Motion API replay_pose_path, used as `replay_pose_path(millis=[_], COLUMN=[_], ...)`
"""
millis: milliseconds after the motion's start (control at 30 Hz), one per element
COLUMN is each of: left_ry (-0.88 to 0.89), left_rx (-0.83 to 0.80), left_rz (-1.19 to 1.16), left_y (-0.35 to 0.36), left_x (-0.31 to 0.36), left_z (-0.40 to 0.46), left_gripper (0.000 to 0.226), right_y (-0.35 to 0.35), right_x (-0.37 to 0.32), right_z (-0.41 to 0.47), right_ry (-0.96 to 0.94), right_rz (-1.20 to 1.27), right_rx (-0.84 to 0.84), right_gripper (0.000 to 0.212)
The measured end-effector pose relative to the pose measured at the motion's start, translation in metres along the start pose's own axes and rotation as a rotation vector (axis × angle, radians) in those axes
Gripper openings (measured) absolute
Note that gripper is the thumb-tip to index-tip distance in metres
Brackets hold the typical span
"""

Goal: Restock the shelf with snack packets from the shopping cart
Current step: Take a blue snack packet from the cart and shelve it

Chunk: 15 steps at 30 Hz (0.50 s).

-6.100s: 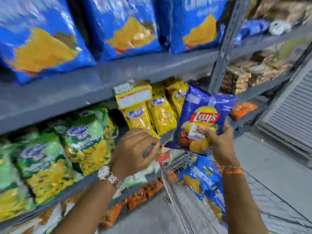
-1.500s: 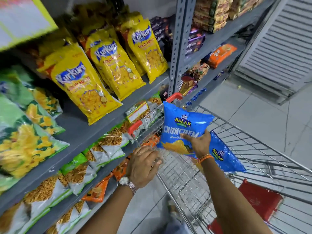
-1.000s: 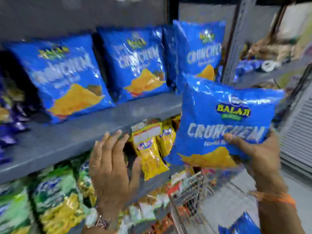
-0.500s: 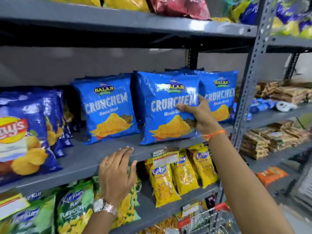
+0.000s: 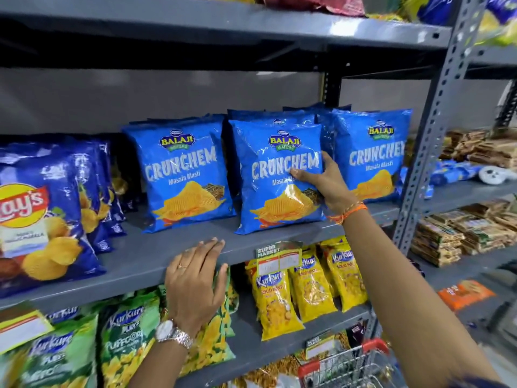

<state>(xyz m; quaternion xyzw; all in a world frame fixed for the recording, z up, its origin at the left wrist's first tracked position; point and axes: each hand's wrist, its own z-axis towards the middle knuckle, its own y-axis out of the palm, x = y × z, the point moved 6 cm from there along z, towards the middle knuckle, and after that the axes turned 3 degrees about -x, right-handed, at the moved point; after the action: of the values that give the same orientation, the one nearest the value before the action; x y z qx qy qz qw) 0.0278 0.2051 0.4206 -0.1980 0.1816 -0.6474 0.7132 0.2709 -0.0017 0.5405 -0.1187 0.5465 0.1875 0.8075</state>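
Packet [image 5: 279, 177] now seated near shelf [image 5: 134, 264] edge.

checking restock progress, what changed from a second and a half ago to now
The right hand carried the blue Crunchem packet up from the cart and stood it upright on the shelf, still gripping it. The left hand moved from the cart to the shelf edge.

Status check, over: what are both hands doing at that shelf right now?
Right hand gripping the middle Crunchem packet, upright on the shelf. Left hand flat on the shelf edge, empty. More Crunchem packets either side; nothing blocking.
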Motion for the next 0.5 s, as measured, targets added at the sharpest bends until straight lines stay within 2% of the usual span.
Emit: replay_pose_path(millis=[100,167,333,433,500], left_ry=[-0.001,-0.014,-0.07,0.026,0.108], left_rx=[-0.029,-0.043,0.044,0.073,0.022], left_rz=[-0.017,-0.048,-0.213,-0.355,-0.472], left_y=[-0.001,-0.003,-0.008,-0.002,0.009], left_x=[0.0,0.001,0.021,0.057,0.085], left_z=[0.001,0.002,-0.004,-0.019,-0.034], left_gripper=[0.043,0.042,0.035,0.03,0.029], right_y=[-0.009,-0.019,-0.051,-0.072,-0.093], right_x=[-0.005,-0.012,-0.027,-0.027,-0.014], right_z=[-0.011,-0.023,-0.074,-0.127,-0.167], right_ry=[0.01,0.003,-0.059,-0.12,-0.156], right_rz=[-0.144,-0.256,-0.352,-0.291,-0.24], right_rx=[0.037,0.088,0.217,0.277,0.381], right_gripper=[0.086,0.098,0.087,0.074,0.063])
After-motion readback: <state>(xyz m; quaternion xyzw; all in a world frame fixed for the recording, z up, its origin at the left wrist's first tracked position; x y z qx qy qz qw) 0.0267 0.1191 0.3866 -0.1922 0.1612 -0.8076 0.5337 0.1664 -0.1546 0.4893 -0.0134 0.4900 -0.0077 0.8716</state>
